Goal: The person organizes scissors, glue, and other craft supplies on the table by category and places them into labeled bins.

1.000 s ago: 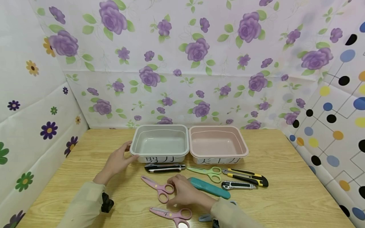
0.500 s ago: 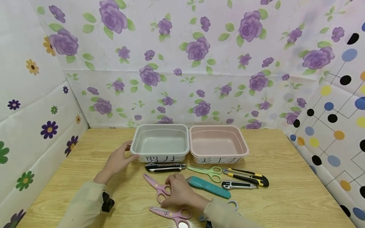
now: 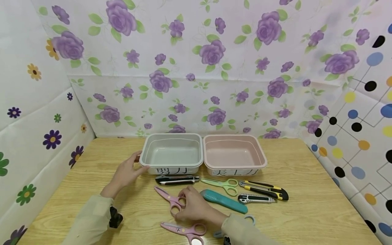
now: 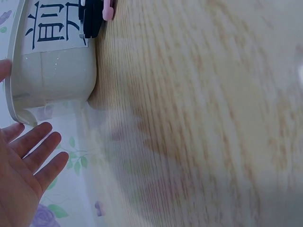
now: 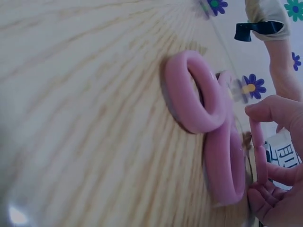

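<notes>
Rear pink scissors (image 3: 171, 198) pinched at handle by right hand (image 3: 193, 206).
Scissors at grey bin's (image 3: 171, 156) six o'clock; bin's eight o'clock touched by left hand (image 3: 125, 174), fingers loosely spread. Grip should be firmed before lifting.

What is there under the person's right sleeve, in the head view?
A blue-grey loop peeks out beyond the right sleeve, and a similar-coloured piece at its left; whatever lies between them is covered.

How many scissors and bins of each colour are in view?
Pink scissors: 2
Green scissors: 1
Blue-grey scissors (partly hidden by the right sleeve, apparently one pair): 1
Grey bin: 1
Pink bin: 1
Total: 6
</notes>
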`<state>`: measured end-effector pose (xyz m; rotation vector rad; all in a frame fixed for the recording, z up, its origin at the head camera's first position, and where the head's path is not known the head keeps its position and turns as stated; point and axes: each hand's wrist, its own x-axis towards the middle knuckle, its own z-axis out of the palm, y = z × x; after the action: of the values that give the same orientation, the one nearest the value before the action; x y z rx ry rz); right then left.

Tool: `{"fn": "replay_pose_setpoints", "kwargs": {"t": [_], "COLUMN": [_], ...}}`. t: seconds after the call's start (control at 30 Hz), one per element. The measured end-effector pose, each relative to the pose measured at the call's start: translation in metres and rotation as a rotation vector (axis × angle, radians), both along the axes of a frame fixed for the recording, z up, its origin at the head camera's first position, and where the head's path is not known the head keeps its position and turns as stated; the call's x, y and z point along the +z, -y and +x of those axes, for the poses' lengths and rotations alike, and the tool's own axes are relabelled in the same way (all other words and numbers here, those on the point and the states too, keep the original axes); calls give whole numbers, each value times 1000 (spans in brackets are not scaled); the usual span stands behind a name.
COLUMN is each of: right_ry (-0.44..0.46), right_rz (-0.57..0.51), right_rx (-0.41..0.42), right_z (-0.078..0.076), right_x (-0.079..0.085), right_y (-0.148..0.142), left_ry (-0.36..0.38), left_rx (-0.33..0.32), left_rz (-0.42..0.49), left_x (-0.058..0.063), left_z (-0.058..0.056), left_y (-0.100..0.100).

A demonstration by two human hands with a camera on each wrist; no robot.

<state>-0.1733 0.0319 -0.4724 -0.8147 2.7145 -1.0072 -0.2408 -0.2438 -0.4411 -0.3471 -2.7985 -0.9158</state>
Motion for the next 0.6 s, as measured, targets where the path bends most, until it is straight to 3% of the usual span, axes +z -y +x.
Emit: {"fn": "replay_pose_setpoints", "kwargs": {"t": [0.17,0.4,0.6], "right_ry": [94,290,315], "right_rz": [-93,-355,-362], "right_rx": [-6,-49,-65], "right_z": [-1,-5,-5], "right_x": [0,-1,0], "right_y": [-5,-10,-12], "left_ry": [1,5,5], "left_rx": [-3,2,0], "left_rz": [-5,-3,-1], "left_x": [1,2,3], "left_z": [0,1,2], "left_y": [0,-1,-1]}}
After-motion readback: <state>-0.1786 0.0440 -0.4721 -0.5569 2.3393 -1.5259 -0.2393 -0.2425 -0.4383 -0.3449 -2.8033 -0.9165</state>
